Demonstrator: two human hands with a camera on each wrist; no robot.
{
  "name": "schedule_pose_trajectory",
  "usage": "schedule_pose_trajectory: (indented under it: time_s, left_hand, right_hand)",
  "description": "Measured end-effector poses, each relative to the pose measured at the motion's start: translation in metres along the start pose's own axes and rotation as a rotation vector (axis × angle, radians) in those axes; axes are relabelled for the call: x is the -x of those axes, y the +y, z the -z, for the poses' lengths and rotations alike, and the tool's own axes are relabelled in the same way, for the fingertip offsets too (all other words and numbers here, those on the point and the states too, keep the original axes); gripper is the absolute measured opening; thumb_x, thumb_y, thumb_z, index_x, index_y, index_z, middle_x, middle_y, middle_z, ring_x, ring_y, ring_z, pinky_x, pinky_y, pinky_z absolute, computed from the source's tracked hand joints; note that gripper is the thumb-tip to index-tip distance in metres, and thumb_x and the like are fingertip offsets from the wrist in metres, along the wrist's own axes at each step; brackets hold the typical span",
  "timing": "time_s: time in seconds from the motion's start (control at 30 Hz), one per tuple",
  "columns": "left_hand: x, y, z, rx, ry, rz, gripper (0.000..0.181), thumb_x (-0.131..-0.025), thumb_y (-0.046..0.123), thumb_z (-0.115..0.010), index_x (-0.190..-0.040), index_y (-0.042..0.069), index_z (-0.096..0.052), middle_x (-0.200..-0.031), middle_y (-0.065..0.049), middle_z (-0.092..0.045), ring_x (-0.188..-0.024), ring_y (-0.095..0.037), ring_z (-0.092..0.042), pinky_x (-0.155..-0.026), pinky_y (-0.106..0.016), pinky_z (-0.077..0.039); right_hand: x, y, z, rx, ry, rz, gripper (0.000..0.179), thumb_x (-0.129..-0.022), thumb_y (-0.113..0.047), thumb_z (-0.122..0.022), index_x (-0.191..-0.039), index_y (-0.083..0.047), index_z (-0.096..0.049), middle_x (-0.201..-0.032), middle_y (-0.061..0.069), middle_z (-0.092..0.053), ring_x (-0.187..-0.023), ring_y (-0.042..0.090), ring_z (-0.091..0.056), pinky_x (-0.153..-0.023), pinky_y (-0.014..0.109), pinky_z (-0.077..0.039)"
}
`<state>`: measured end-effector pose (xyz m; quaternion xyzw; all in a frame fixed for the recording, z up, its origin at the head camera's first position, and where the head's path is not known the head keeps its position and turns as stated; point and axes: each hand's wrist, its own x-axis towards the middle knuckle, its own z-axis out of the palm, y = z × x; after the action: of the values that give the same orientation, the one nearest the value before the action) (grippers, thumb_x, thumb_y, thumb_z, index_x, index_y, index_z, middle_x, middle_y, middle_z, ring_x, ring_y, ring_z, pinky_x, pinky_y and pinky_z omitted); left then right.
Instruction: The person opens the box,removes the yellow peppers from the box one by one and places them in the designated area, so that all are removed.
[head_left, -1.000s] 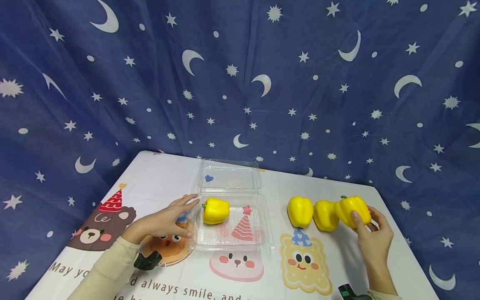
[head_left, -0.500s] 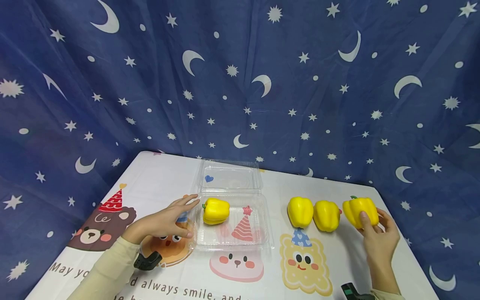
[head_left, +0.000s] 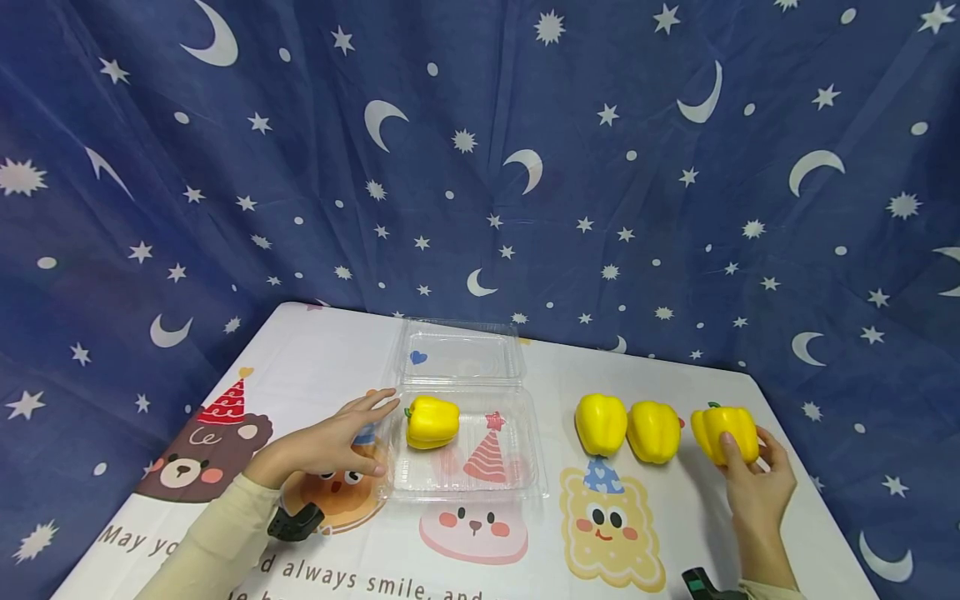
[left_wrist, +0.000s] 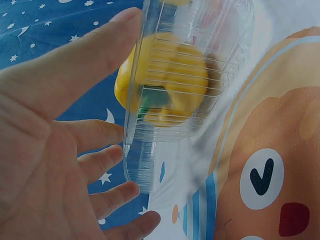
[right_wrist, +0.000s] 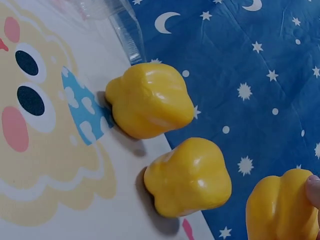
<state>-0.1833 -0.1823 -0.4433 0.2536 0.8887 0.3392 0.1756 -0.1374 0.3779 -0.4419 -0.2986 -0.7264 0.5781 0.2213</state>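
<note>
My right hand grips a yellow bell pepper near the table's right side, thumb across its front. In the right wrist view only a fingertip shows on that pepper. Left of it, two more yellow bell peppers stand side by side, one nearer and one farther left. A clear plastic clamshell box lies with its lid folded back. Inside its left part rests another yellow bell pepper, green stem facing left. My left hand spreads its fingers at the box's left edge, thumb and fingertips at the rim.
The lid of the box reaches toward the blue star-and-moon curtain behind the table. A white cloth with cartoon prints covers the tabletop. Between the box and the peppers lies a stretch of bare cloth.
My right hand has carried its bell pepper rightward, away from the other two, then slightly down. The left hand, the box and the other peppers look the same.
</note>
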Motion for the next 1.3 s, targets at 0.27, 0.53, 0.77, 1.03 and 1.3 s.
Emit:
schedule_pose_trajectory:
  time_s: [0.27,0.53,0.77,1.03,1.3]
  left_hand:
    - [0.001,0.001,0.001,-0.008,0.006,-0.01,0.099,-0.082,0.033,-0.084,-0.159,0.004,-0.03,-0.17,-0.019,-0.011,-0.153,-0.055,-0.004,-0.114,-0.08,-0.016]
    - [-0.001,0.001,0.001,-0.011,0.006,-0.017,0.099,-0.082,0.034,-0.084,-0.159,0.004,-0.029,-0.17,-0.02,-0.012,-0.153,-0.054,-0.005,-0.114,-0.08,-0.016]
    - [0.0,0.0,0.0,0.001,0.001,-0.004,0.099,-0.082,0.034,-0.083,-0.159,0.005,-0.029,-0.17,-0.018,-0.011,-0.154,-0.053,-0.005,-0.114,-0.079,-0.015]
    - [0.001,0.003,0.002,-0.003,0.008,-0.003,0.099,-0.082,0.035,-0.084,-0.159,0.006,-0.03,-0.17,-0.018,-0.012,-0.153,-0.054,-0.005,-0.113,-0.08,-0.017]
    - [0.001,0.001,0.001,-0.008,0.004,0.012,0.099,-0.082,0.035,-0.084,-0.159,0.006,-0.029,-0.17,-0.018,-0.011,-0.154,-0.053,-0.005,-0.114,-0.08,-0.017]
  right_hand:
    - [-0.008,0.013,0.001,0.07,-0.04,-0.033,0.073,-0.099,-0.039,-0.059,-0.159,-0.008,-0.03,-0.144,0.008,-0.045,-0.092,-0.004,-0.047,-0.067,-0.001,-0.048]
    - [-0.017,0.022,-0.002,0.195,-0.067,-0.03,0.073,-0.103,-0.043,-0.051,-0.159,-0.004,-0.026,-0.165,0.023,-0.025,-0.143,0.03,-0.041,-0.105,0.013,-0.047]
    - [-0.025,0.028,-0.006,0.202,-0.057,-0.018,0.073,-0.103,-0.043,-0.05,-0.156,0.003,-0.029,-0.164,0.027,-0.023,-0.156,0.041,-0.016,-0.129,0.052,-0.014]
    - [-0.033,0.036,-0.013,0.238,-0.06,-0.045,0.078,-0.103,-0.048,-0.048,-0.157,0.004,-0.025,-0.164,0.03,-0.022,-0.156,0.044,-0.014,-0.128,0.054,-0.012]
    - [-0.036,0.039,-0.018,0.256,-0.033,-0.03,0.075,-0.103,-0.046,-0.05,-0.155,0.005,-0.031,-0.156,0.032,-0.034,-0.147,0.045,-0.03,-0.126,0.053,-0.024]
